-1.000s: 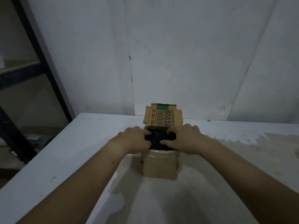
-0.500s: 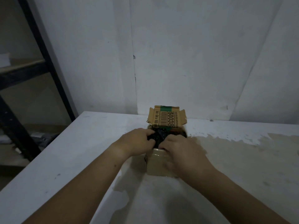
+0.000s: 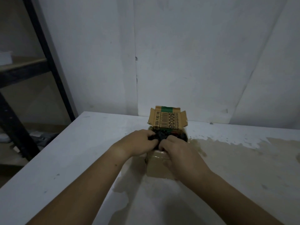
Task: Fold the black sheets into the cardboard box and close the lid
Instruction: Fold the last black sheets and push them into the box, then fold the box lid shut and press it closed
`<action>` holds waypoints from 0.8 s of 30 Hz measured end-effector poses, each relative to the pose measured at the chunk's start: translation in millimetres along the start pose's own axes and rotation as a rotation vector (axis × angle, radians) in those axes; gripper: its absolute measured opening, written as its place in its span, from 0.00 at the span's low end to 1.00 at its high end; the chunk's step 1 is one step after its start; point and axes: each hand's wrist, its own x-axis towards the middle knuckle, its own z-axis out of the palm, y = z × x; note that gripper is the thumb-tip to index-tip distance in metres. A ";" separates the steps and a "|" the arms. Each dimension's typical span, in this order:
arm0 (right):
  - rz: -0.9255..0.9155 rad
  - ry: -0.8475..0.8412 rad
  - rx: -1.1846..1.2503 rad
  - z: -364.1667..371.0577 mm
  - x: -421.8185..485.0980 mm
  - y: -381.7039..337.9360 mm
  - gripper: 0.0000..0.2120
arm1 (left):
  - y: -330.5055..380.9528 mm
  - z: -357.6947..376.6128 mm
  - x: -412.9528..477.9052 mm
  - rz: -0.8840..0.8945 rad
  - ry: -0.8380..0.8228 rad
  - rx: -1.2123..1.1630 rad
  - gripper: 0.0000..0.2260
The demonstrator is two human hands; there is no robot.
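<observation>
At the far left a black metal shelving rack (image 3: pixel 48 65) stood against the wall, with a wooden shelf board crossing it. Beside it began the white table (image 3: pixel 65 159), its paint scuffed.

The left hand (image 3: pixel 139 142) reached in from the lower left to the open top of the cardboard box (image 3: pixel 158 166). Its fingers were curled down over the black sheets (image 3: pixel 159 137), gripping them at the left side of the opening. The sheets sat bunched in the mouth of the box, dark and crumpled, level with the rim; how far down they went could not be seen.

The box stood on the table near the back wall, its plain front facing the camera. Its lid (image 3: pixel 168 118) was raised upright at the far edge, showing a barcode, the digits 50038 and a strip of green tape along the top.

The right hand (image 3: pixel 180 151) lay over the near right corner of the box, its fingers curled onto the sheets, close beside the left hand's fingertips.

To the right, a worn tan patch (image 3: pixel 235 159) spread across the tabletop where the white coating had come away.
</observation>
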 end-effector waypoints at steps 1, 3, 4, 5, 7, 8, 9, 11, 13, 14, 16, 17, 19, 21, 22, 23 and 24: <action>-0.002 -0.002 0.014 0.3 0.2 0.5 0.13 | 1.5 -1.3 2.5 -0.013 -0.006 0.035 0.15; -0.007 -0.013 0.032 0.2 0.1 2.0 0.11 | 6.0 -2.4 6.7 -0.040 -0.006 0.131 0.19; -0.013 -0.024 0.042 -0.6 -0.3 3.3 0.10 | 8.1 -2.0 7.8 -0.049 -0.003 0.176 0.21; 0.001 -0.029 0.072 -3.0 -0.8 5.3 0.08 | 9.5 -1.0 8.9 -0.053 0.005 0.216 0.21; 0.067 0.014 0.196 -10.7 -3.0 12.9 0.07 | 11.3 1.5 10.0 -0.046 0.043 0.281 0.19; 0.085 0.085 0.178 -13.6 -4.4 19.4 0.09 | 11.5 1.9 9.6 -0.044 0.074 0.309 0.19; 0.087 0.161 0.049 -16.2 -5.9 27.2 0.12 | 11.5 2.7 8.5 -0.035 0.113 0.343 0.21; 0.130 0.169 -0.248 -19.3 -10.5 39.3 0.20 | 13.0 5.6 1.7 0.039 0.249 0.409 0.22; 0.176 0.035 -0.344 -18.1 -14.6 43.9 0.28 | 14.7 11.4 -5.1 0.196 0.439 0.429 0.21; 0.167 0.001 -0.335 -14.5 -15.8 45.1 0.30 | 15.3 14.9 -7.0 0.271 0.501 0.432 0.18; 0.148 -0.027 -0.296 -9.9 -16.0 44.7 0.31 | 12.7 20.7 -8.9 0.313 0.481 0.401 0.11; 0.138 -0.021 -0.282 -9.1 -15.9 44.8 0.30 | 9.4 22.9 -8.9 0.280 0.424 0.363 0.11; 0.125 -0.020 -0.234 -8.4 -15.3 49.9 0.28 | 1.5 25.7 -8.9 0.229 0.327 0.274 0.13; 0.136 0.008 -0.023 -8.1 -13.8 60.0 0.19 | -6.9 27.3 -10.5 0.248 0.287 0.190 0.15; 0.160 0.051 0.152 -7.9 -11.9 65.5 0.14 | -10.8 28.5 -11.6 0.277 0.282 0.134 0.16; 0.206 0.124 0.332 -7.1 -8.3 71.3 0.12 | -14.7 31.0 -13.0 0.311 0.290 0.061 0.16; 0.282 0.206 0.490 -5.6 -3.3 77.2 0.13 | -17.8 34.8 -14.9 0.346 0.308 -0.027 0.16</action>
